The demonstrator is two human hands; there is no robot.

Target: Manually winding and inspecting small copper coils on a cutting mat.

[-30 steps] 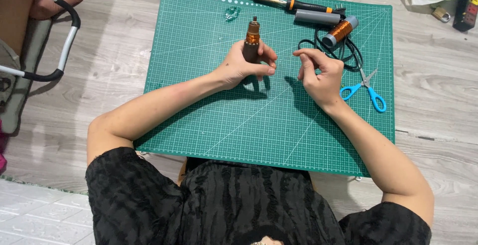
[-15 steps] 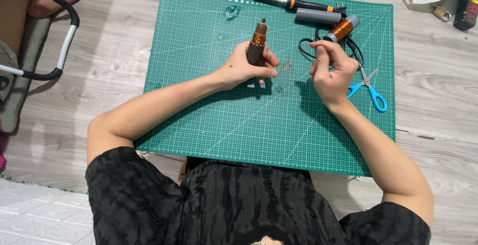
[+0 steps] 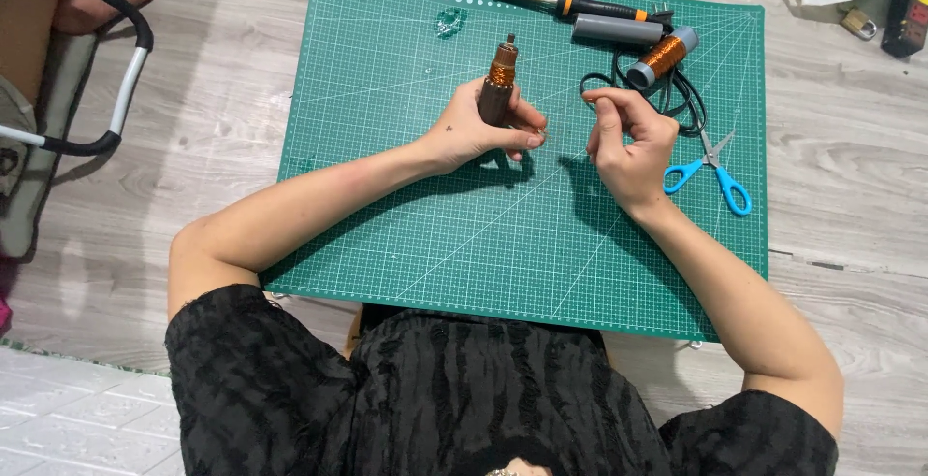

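**Holding the brown tube up on the green mat**

Looking down from my head camera, I see the brown tube (image 3: 497,89) standing on end near the top middle of the green mat (image 3: 406,215). Its long way runs away from me, with the small cap end pointing far and the bottom end tucked in my left hand (image 3: 476,130). My left hand is wrapped around the lower part of the tube, fingers curled shut on it. So the left hand has it, and the right hand is the one with a gap to cross.

My right hand (image 3: 628,143) sits just to the right of the tube, near but not touching it. Its fingers are pinched together at the top, as if they pinch something very thin. I cannot tell if anything is in the pinch; it is too small to see.

Past my right hand lie a copper wire spool (image 3: 662,57), a grey tube (image 3: 611,29) and a black cord (image 3: 688,107). Blue scissors (image 3: 713,169) lie just right of my right wrist. A long tool with an orange band (image 3: 561,2) lies along the top edge of the mat.
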